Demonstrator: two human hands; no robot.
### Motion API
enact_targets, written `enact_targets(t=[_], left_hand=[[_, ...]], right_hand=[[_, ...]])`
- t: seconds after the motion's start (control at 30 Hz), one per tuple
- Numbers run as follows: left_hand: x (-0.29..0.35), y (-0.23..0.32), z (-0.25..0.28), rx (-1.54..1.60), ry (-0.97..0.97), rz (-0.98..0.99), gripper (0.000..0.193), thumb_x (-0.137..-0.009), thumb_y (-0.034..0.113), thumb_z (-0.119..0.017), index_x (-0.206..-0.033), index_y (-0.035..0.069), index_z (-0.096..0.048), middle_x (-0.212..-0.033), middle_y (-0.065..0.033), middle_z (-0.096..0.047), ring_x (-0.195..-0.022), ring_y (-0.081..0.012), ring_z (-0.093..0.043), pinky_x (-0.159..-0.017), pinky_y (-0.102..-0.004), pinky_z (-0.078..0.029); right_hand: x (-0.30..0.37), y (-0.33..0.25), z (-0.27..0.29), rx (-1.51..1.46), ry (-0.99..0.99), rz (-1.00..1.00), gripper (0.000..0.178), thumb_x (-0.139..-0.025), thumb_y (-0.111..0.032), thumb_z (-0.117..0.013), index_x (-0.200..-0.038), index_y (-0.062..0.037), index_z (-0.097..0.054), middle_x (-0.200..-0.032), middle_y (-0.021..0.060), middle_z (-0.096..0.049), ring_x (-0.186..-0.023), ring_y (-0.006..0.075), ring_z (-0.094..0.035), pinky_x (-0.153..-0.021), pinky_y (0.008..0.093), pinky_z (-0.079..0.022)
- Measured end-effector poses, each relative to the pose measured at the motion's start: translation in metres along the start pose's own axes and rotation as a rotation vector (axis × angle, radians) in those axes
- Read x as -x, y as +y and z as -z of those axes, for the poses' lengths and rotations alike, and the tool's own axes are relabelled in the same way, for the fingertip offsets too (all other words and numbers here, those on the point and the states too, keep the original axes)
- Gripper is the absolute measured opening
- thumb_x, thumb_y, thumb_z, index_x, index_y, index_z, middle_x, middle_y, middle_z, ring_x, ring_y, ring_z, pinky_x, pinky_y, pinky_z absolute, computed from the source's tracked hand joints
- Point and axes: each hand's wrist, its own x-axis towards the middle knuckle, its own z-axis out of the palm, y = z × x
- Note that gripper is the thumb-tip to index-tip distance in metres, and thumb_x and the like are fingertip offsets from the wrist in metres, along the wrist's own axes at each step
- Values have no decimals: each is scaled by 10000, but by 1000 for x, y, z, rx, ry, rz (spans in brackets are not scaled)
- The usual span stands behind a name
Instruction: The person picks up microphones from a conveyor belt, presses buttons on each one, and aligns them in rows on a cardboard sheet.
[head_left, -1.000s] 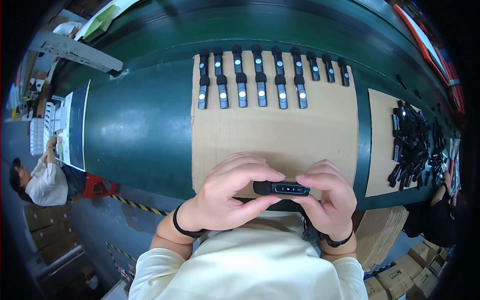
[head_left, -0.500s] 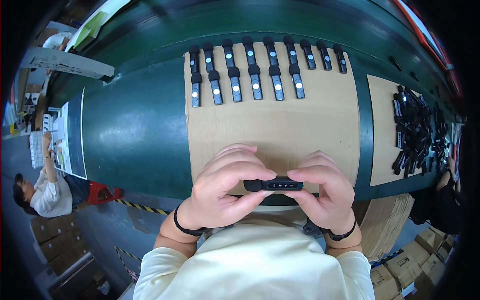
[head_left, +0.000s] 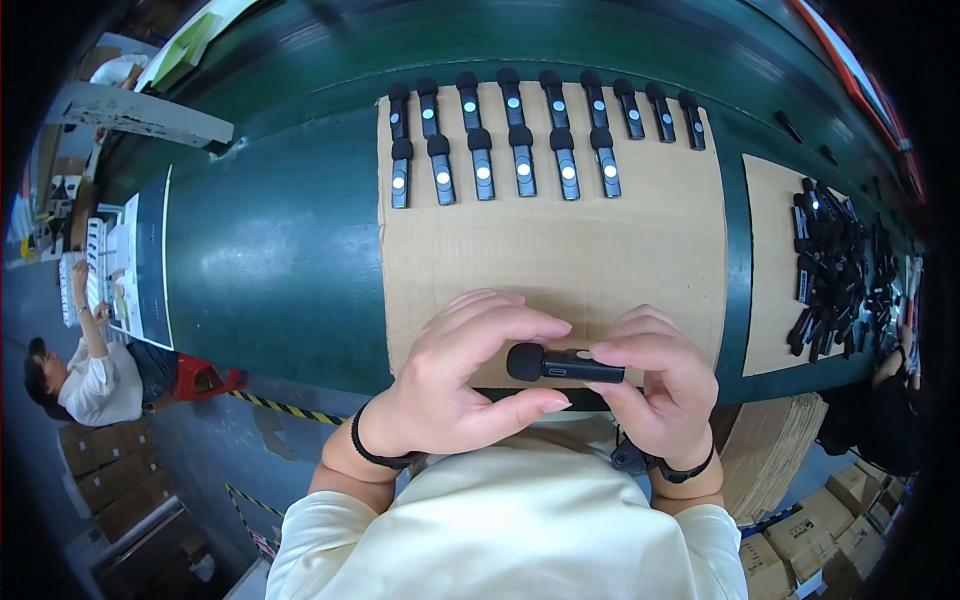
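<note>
A small black wireless microphone (head_left: 560, 368) with a round foam cap is held level above the near edge of the cardboard sheet (head_left: 550, 255). My right hand (head_left: 668, 375) pinches its plain end between thumb and fingers; a narrow side with a small slot faces up. Around the foam end, my left hand (head_left: 450, 365) has thumb and fingers spread apart, seemingly off the microphone. Farther up the sheet, several like microphones (head_left: 524, 170) lie in two rows, foam caps pointing away from me, most showing a pale round spot.
On the right, a second cardboard piece (head_left: 770, 270) bears a heap of black microphones (head_left: 835, 265). Both sheets lie on a green table (head_left: 280, 270). Flattened cardboard (head_left: 770, 450) stands below the table's right side. A seated person (head_left: 90, 380) works at the far left.
My left fingers have parted from the microphone, while my right hand keeps hold. The microphone has rolled, so a slotted side replaces the face with small marks. The view has shifted slightly.
</note>
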Motion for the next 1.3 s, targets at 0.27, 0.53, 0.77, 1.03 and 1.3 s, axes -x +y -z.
enact_targets(t=[0.27, 0.53, 0.77, 1.03, 1.3], left_hand=[[3, -8, -3, -63, -8, -65, 302, -754, 102, -796, -1003, -4, -662, -894, -107, -679, -842, -252, -634, -946, -451, -465], [-3, -9, -4, -201, -86, -138, 271, -791, 99, -727, -1031, -8, -661, -1026, -131, -638, -934, -302, -604, -895, -426, -469], [-2, -9, -8, -246, -152, -130, 299, -816, 146, -692, -1070, -7, -660, -1114, -149, -599, -984, -317, -585, -880, -406, -462], [2, -5, 3, -271, -154, -85, 336, -859, 224, -689, -1096, -10, -647, -1133, -157, -602, -1019, -325, -588, -902, -398, -459], [18, -14, 39, -304, 4, 35, 353, -870, 241, -674, -1113, -11, -629, -1132, -166, -617, -1056, -322, -592, -946, -387, -451]], right_hand=[[0, -2, -4, 7, 61, -29, 347, -723, 28, -775, -1041, -25, -646, -917, 104, -688, -757, 252, -628, -685, 340, -485], [-3, -5, 3, 48, -5, 32, 356, -711, 12, -795, -1025, -47, -638, -912, 94, -666, -774, 245, -622, -693, 336, -476], [-11, -16, 3, 67, -19, 91, 374, -711, -4, -789, -1045, -55, -629, -977, 106, -666, -781, 257, -627, -705, 337, -488], [-13, -17, 35, 117, -146, 14, 353, -727, 42, -722, -1059, -21, -621, -1049, 156, -673, -844, 262, -646, -741, 347, -522], [-55, 13, 97, 580, -173, -62, 241, -793, 92, -621, -1008, -8, -577, -1075, 146, -660, -916, 273, -641, -785, 337, -512]])
